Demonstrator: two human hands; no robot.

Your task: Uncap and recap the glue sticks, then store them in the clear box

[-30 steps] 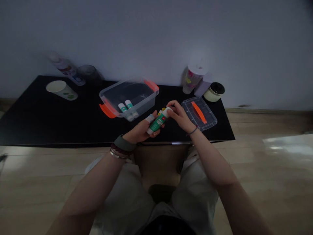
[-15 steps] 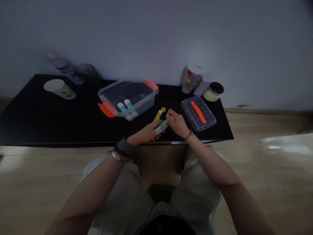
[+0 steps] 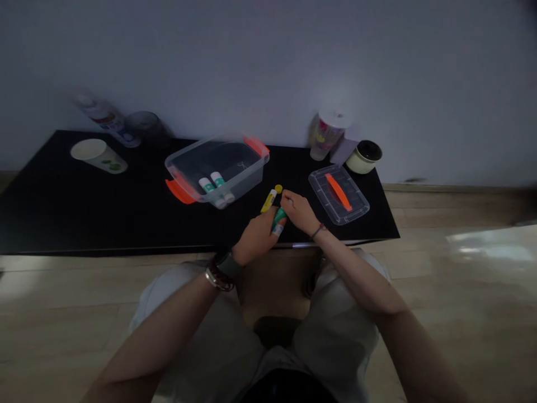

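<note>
From the head camera, the person's left hand (image 3: 257,237) curls closed around a green-and-white glue stick (image 3: 278,219), whose long axis tilts up and to the right, toward the right hand (image 3: 297,211). The bent fingers (image 3: 287,196) of that right hand sit near its upper end, though the dim view leaves unclear whether they grip or only touch it. Just beyond both hands, a slim yellow glue stick (image 3: 269,201) lies on the black tabletop (image 3: 104,212), angled similarly, with a round yellow cap (image 3: 278,189) off its upper tip. To the left, a clear plastic tub (image 3: 210,146) with orange handles holds two white-and-green glue sticks (image 3: 212,187); to the right lies its clear, orange-handled lid (image 3: 319,187).
</note>
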